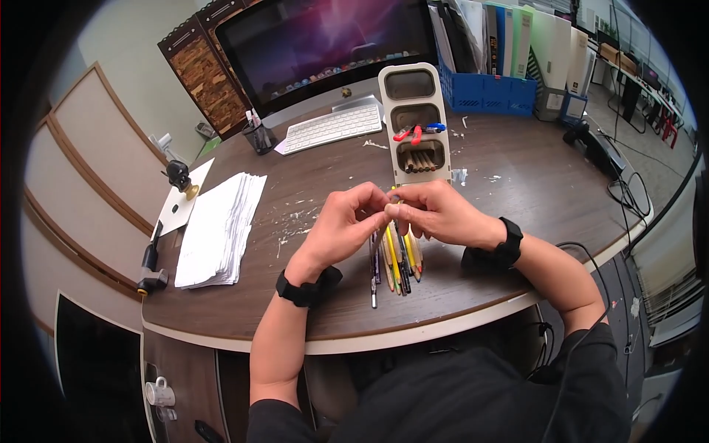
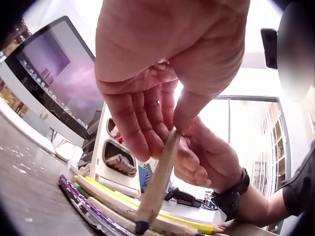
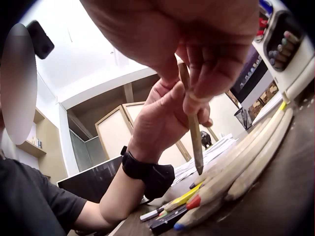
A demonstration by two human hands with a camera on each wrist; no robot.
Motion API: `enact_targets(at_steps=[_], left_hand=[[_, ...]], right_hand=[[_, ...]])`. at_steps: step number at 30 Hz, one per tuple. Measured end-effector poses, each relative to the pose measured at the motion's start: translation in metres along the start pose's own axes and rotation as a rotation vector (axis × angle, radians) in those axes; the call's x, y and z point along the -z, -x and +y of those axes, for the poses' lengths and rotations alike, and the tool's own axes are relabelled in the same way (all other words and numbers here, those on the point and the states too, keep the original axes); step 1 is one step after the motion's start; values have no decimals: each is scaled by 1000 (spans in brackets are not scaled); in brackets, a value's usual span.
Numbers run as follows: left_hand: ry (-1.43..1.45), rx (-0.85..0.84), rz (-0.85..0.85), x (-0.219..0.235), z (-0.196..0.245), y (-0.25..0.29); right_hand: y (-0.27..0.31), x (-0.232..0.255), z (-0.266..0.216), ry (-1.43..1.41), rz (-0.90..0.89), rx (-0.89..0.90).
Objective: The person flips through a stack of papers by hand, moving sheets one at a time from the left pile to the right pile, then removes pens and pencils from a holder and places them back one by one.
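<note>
Both hands meet over the desk and pinch one wooden pencil [image 2: 162,179], a bare-wood coloured pencil with a dark tip that points down. My left hand [image 1: 336,225] has thumb and fingertips on it in the left wrist view. From the other side my right hand [image 1: 447,214] grips its upper part between thumb and fingers [image 3: 216,73]. Under the hands lies a bundle of pencils [image 1: 399,262], side by side, some bare wood, some yellow or black. A purple-patterned pen [image 2: 81,204] lies along the bundle's edge.
Beyond the hands stands a beige organizer [image 1: 385,96] holding red and blue items and wooden sticks. A paper stack [image 1: 221,229] lies to the left. Behind are a keyboard [image 1: 332,133], a monitor [image 1: 325,44], a pen cup [image 1: 260,138] and a blue file crate [image 1: 487,94]. White scraps dot the desk.
</note>
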State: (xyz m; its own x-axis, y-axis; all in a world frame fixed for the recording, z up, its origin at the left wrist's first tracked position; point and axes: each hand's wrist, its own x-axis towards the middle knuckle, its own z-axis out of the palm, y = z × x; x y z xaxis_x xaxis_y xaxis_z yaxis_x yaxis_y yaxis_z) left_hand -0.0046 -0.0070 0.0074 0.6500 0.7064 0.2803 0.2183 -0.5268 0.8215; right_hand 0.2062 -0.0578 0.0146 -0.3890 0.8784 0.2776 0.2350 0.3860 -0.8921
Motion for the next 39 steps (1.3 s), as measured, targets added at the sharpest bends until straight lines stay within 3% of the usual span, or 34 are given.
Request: enact_targets(at_steps=[2, 4, 7, 10, 12, 14, 16, 18, 21, 28, 33, 37, 39], left_hand=[[105, -8, -24, -3, -2, -1], [114, -15, 78, -6, -2, -3], [-1, 46, 176, -4, -2, -5], [-219, 130, 232, -2, -12, -5], [-563, 313, 32, 0, -16, -4], [-567, 320, 2, 0, -19, -2], [-643, 329, -95, -1, -21, -1], [-647, 330, -108, -3, -23, 0], [-659, 337, -126, -4, -24, 0], [-666, 442, -197, -2, -16, -1], [-745, 374, -144, -6, -23, 3], [-904, 372, -53, -11, -24, 2], [-834, 329, 2, -7, -20, 1]], right_hand=[[-1, -2, 11, 4, 49, 52], [0, 0, 13, 7, 96, 103], [-1, 12, 10, 206, 573, 529], [-3, 44, 4, 513, 792, 695], [-6, 59, 10, 634, 785, 717], [-8, 65, 17, 677, 763, 685], [-10, 67, 23, 798, 623, 750], [-10, 67, 27, 874, 588, 732], [-17, 71, 41, 1045, 401, 404], [-13, 58, 30, 1007, 470, 381], [-14, 55, 34, 1003, 496, 528], [-13, 52, 33, 982, 437, 512], [-13, 48, 35, 857, 374, 515]])
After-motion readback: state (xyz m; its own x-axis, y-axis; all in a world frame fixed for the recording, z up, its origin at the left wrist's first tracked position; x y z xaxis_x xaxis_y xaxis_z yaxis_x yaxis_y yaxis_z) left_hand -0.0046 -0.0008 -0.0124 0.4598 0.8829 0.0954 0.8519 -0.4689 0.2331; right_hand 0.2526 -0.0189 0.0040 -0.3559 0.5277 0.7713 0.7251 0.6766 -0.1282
